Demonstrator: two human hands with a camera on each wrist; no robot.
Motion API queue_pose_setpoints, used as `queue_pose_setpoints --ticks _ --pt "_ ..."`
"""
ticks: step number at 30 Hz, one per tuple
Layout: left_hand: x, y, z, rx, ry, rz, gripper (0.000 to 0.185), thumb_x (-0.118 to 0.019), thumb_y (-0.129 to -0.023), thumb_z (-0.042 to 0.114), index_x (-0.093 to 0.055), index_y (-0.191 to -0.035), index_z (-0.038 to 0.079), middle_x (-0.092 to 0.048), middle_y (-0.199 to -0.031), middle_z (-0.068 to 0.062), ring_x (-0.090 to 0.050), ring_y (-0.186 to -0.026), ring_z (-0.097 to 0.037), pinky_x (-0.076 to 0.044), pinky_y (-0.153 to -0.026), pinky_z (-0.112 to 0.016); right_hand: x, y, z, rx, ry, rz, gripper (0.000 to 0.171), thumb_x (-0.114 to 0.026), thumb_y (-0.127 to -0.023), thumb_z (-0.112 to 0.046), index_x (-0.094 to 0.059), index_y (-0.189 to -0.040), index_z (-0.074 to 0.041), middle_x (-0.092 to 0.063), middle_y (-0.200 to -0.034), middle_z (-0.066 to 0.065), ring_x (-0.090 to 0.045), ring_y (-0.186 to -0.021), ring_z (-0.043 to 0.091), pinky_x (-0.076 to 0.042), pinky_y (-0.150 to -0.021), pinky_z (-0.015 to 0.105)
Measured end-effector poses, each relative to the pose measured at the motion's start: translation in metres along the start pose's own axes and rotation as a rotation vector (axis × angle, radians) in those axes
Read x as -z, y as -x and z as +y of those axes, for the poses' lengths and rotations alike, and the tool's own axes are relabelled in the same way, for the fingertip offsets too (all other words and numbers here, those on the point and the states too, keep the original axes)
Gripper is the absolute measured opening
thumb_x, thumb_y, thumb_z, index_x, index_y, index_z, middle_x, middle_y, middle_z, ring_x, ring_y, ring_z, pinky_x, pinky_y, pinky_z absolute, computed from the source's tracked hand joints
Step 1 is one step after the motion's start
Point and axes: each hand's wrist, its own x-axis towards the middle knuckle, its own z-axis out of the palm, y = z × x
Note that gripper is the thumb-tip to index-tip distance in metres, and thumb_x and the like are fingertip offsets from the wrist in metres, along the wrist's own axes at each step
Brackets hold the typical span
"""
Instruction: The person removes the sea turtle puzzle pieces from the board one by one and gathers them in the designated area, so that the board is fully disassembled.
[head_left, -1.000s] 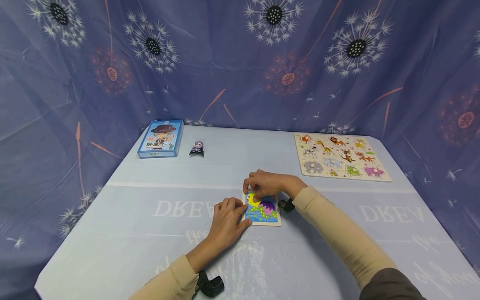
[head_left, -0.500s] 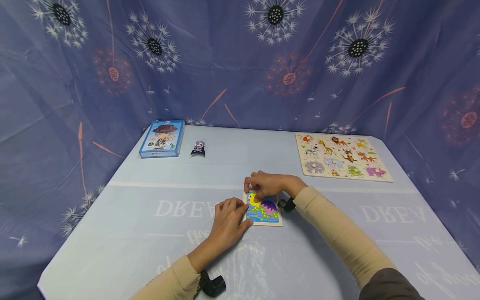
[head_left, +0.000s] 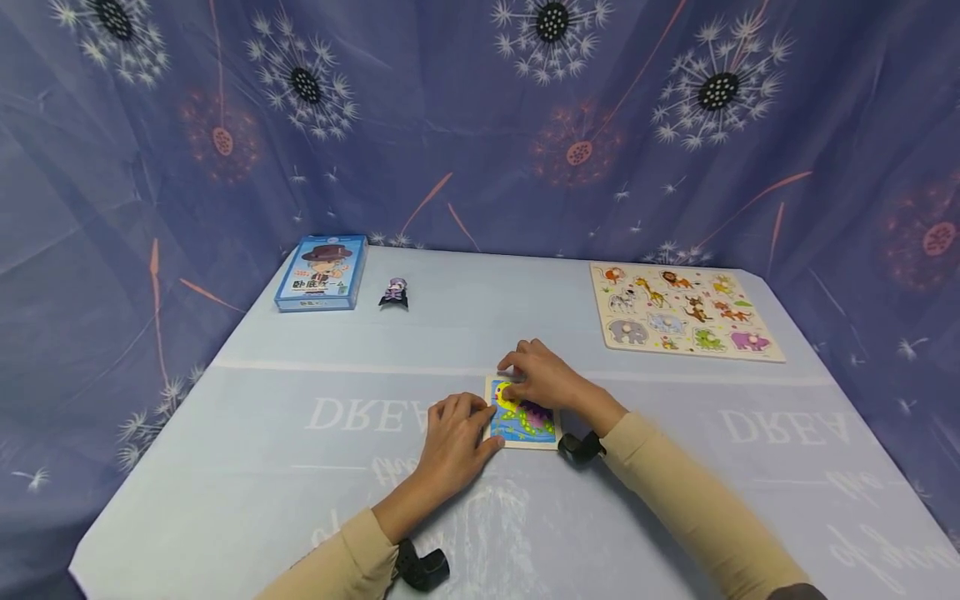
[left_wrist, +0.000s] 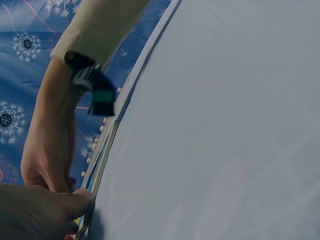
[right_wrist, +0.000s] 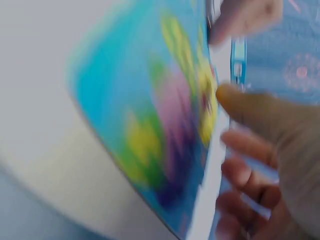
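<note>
A small wooden puzzle board (head_left: 525, 421) with a blue, yellow and purple picture lies flat at the middle of the table (head_left: 247, 467). My left hand (head_left: 453, 437) holds its left edge, thumb against the rim (left_wrist: 75, 202) and fingers curled beside it. My right hand (head_left: 546, 377) reaches over the board's far left corner. Its thumb (right_wrist: 250, 107) rests on the yellow part of the board (right_wrist: 150, 130), and its fingers curl past the far edge. The right wrist view is blurred. In the left wrist view the right hand (left_wrist: 47, 145) sits just beyond the board's thin edge (left_wrist: 100, 165).
A blue game box (head_left: 321, 273) and a small purple figure (head_left: 393, 293) sit at the far left. A larger animal peg puzzle (head_left: 681, 311) lies at the far right. Patterned blue cloth (head_left: 480, 125) hangs behind and beside the table.
My right wrist and forearm have swung nearer to me, so the hand now comes at the board from its near right. The left hand and the board have stayed put.
</note>
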Motion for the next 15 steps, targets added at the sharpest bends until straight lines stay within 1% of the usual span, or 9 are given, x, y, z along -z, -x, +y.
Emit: queue_pose_setpoints --ticks 3,6,10,15 --pt "0.001 0.0 0.0 0.011 0.0 0.001 0.044 -0.073 -0.08 0.034 -0.067 -0.117 0.01 -0.057 -0.113 -0.003 -0.048 -0.113 -0.025 -0.033 -0.097 -0.049 -0.006 0.008 -0.008 -0.058 0.021 0.084 0.036 -0.073 -0.081 -0.033 -0.068 -0.112 -0.014 -0.055 -0.088 0.001 -0.045 -0.082 0.015 -0.04 -0.071 0.029" --pt "0.001 -0.001 0.0 0.017 0.01 -0.001 0.044 -0.072 -0.081 0.034 -0.067 -0.117 0.01 -0.057 -0.113 -0.004 -0.048 -0.113 -0.025 -0.033 -0.097 -0.049 -0.011 0.013 -0.013 -0.102 0.005 0.135 0.034 -0.074 -0.08 -0.031 -0.07 -0.108 -0.014 -0.056 -0.087 0.001 -0.046 -0.081 0.015 -0.039 -0.068 0.028" --pt "0.0 0.0 -0.001 0.028 0.02 -0.013 0.044 -0.071 -0.081 0.035 -0.067 -0.118 0.011 -0.057 -0.114 -0.003 -0.047 -0.113 -0.024 -0.032 -0.097 -0.049 -0.015 0.017 -0.015 -0.137 -0.023 0.157 0.033 -0.075 -0.08 -0.031 -0.07 -0.107 -0.013 -0.057 -0.086 0.0 -0.047 -0.081 0.015 -0.039 -0.068 0.028" --pt "-0.001 0.001 0.0 0.023 0.016 0.0 0.044 -0.072 -0.08 0.035 -0.068 -0.117 0.011 -0.057 -0.112 -0.003 -0.048 -0.111 -0.024 -0.032 -0.096 -0.049 -0.018 0.019 -0.014 -0.145 -0.029 0.169 0.032 -0.075 -0.08 -0.03 -0.07 -0.106 -0.013 -0.057 -0.086 0.0 -0.046 -0.081 0.016 -0.039 -0.068 0.028"
